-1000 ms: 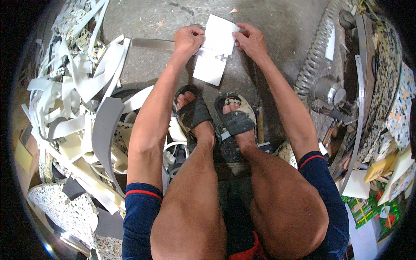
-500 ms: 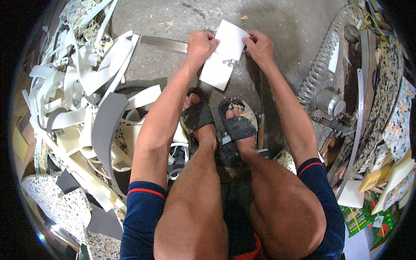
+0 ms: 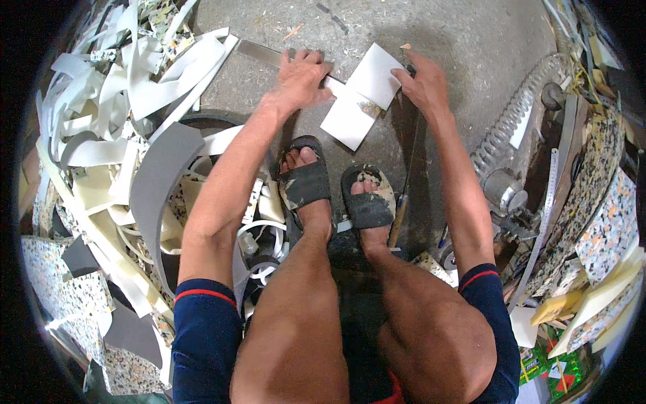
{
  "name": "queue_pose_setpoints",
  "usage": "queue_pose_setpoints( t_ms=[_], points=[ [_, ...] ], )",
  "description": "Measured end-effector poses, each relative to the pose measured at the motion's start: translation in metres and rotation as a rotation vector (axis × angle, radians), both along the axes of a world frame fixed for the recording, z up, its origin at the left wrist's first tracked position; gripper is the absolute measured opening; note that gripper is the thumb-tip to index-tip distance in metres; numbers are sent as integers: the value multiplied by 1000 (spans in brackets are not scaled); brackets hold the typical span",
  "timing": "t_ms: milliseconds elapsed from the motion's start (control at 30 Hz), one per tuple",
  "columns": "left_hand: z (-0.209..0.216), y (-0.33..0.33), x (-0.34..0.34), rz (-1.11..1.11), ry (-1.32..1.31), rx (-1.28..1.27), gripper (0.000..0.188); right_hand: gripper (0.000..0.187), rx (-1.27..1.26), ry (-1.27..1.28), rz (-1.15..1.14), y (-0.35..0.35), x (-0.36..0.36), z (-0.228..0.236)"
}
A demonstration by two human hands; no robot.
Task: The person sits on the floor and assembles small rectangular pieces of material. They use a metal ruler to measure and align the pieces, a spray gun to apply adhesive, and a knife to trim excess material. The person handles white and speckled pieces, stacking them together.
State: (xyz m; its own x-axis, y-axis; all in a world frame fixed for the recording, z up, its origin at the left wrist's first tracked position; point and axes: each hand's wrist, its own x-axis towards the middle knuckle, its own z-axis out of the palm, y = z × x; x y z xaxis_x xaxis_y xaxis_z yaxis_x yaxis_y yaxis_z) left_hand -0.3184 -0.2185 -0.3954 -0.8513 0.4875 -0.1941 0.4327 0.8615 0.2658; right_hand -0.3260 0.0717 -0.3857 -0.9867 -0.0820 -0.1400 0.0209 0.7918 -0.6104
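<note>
An upper white square piece [image 3: 375, 75] lies on the grey floor in front of my feet. A lower white square piece [image 3: 348, 126] adjoins it, with a small speckled patch [image 3: 368, 108] where they meet. My left hand [image 3: 304, 81] is open, fingers spread over a flat metal strip [image 3: 259, 53], its thumb side near a narrow white edge beside the squares. At the upper square's right edge is my right hand [image 3: 425, 84], its thumb touching or almost touching the piece and its index finger stretched apart. Its other fingers are partly hidden.
White foam offcuts [image 3: 111, 121] and a curved grey foam strip [image 3: 161, 168] pile up on the left. A coil spring [image 3: 515, 111], a metal ruler [image 3: 546, 195] and speckled foam slabs [image 3: 609, 215] line the right. A thin wooden-handled tool [image 3: 398, 219] lies beside my right sandal [image 3: 369, 198].
Both hands have loosened from the upper white square, which now rests lower. My left hand has spread and moved away from it. The whole view has shifted slightly.
</note>
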Motion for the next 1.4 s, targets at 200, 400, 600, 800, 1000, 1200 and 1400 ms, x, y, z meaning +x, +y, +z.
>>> queue_pose_setpoints(
  t_ms=[200, 400, 600, 800, 1000, 1200, 1400],
  points=[
    [15, -11, -6, -233, 216, -90, 38, 59, -98, 78, 26, 2, -9, -19],
    [97, -5, 23, -329, 282, 11, 34, 53, -362, -121, 43, 16, 4, 53],
    [135, -2, 34, -330, 308, -3, 34, 39, -530, -178, 99, 18, 8, 79],
    [136, 0, 38, -332, 291, 18, 33, 33, -479, -142, 140, 12, 12, 88],
    [134, 3, 38, -368, 281, -19, 34, 26, -475, -298, 223, 17, 7, 84],
    [116, 5, 40, -358, 191, -31, 32, 26, -439, -340, 235, 16, 6, 68],
    [44, -7, 16, -261, 103, 6, 37, 38, -185, -303, 256, -2, -15, 24]
  ],
)
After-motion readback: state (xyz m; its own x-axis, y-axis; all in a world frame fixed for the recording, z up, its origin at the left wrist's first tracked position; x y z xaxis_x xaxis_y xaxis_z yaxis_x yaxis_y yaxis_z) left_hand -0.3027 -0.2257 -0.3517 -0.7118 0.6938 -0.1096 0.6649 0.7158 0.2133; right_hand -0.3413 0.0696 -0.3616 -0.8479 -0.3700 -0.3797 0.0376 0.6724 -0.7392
